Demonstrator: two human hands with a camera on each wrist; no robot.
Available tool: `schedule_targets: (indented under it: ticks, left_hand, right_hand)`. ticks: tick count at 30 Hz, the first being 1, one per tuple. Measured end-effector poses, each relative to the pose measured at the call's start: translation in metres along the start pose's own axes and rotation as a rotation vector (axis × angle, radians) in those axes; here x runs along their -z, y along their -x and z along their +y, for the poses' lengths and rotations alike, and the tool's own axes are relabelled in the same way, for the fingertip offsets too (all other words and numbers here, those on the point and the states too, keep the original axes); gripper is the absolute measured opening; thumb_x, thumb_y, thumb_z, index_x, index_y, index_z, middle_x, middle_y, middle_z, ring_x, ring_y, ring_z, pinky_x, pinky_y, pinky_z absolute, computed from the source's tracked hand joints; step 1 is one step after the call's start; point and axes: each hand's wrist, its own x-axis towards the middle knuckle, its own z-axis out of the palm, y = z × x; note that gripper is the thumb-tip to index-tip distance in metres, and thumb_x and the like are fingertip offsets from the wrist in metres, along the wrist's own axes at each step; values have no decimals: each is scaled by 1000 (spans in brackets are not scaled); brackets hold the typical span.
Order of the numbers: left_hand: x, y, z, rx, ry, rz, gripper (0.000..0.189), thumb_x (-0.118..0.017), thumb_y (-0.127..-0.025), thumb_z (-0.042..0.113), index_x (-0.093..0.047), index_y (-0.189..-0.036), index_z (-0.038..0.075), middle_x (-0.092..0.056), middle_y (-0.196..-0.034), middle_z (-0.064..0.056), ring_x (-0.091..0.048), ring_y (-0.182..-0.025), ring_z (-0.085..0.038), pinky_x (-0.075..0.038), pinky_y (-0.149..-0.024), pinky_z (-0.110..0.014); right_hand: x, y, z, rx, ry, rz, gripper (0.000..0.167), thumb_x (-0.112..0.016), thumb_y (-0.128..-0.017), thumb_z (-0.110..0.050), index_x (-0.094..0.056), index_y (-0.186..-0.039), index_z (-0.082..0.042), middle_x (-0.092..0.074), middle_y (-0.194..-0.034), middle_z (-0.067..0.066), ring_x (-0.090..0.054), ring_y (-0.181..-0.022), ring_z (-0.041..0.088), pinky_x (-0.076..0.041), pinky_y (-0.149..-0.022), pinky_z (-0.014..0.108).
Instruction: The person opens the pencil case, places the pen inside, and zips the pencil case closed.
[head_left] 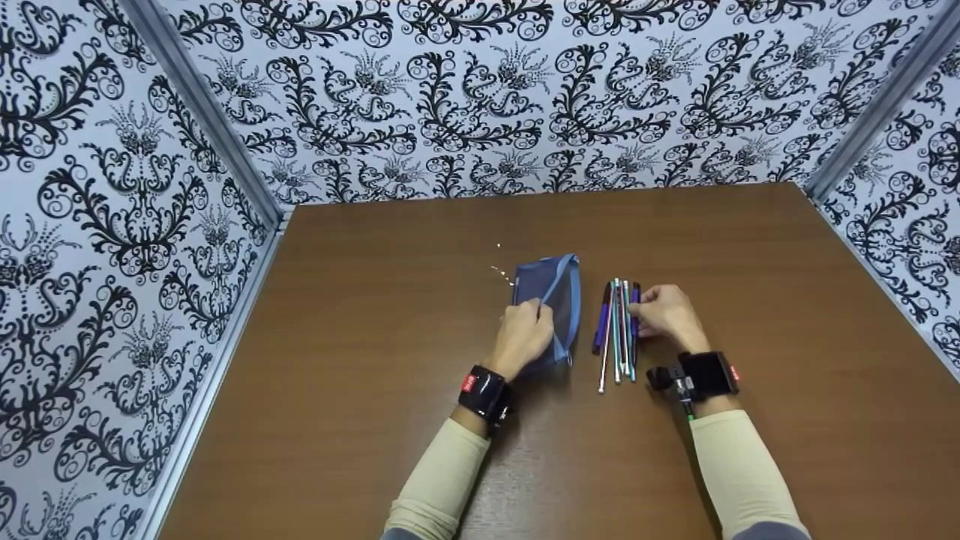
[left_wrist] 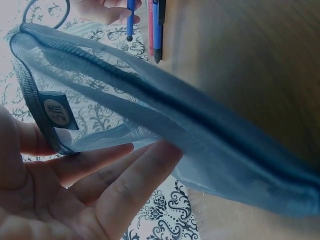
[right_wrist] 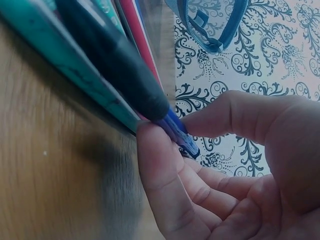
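Black-and-white scrollwork walls surround a brown counter. Head view: the left hand grips an unzipped blue mesh pouch; just right of it lies a row of pencils and pens. Left wrist view: fingers slightly bent against the mesh. Right wrist view: the right hand pinches a dark pen — thumb and fingers nearly together — by its blue end.

1. Blue-grey zipped mesh pouch, centre: sheer, matt woven cloth.
2. Blue-and-black round plastic pen, at the pouch's three o'clock: smooth, softly glossy.
3. Brown wood-look tabletop: smooth, faint sheen towards six o'clock.
4. Grey straight metal posts, ten and two o'clock: satin.
5. Cream tubular cloth sleeves, five and seven o'clock: matt.
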Motion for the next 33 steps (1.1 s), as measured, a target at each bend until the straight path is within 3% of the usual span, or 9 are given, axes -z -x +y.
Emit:
schedule_targets:
  ticks: [23,33]
  left_hand:
    - [2,1,2,13,35,-19,26,-46,-97,19,-55,-74,9,-63,-76,-14,-63,-72,-29,-51,-65,-41]
    - [-1,-1,-1,-16,13,1,28,-47,-96,16,-51,-69,9,-66,-77,-18,-69,-81,-36,-52,-70,-46]
  right_hand:
    - [-1,0,-1,7,-26,-18,33,-65,-92,-8,-52,-113,13,-63,-86,15,-66,-60,13,-58,-63,30]
    - [-2,0,1,14,-36,-13,31,-64,-91,-8,-52,-111,13,-63,-78,10,-66,-58,13,-58,-63,31]
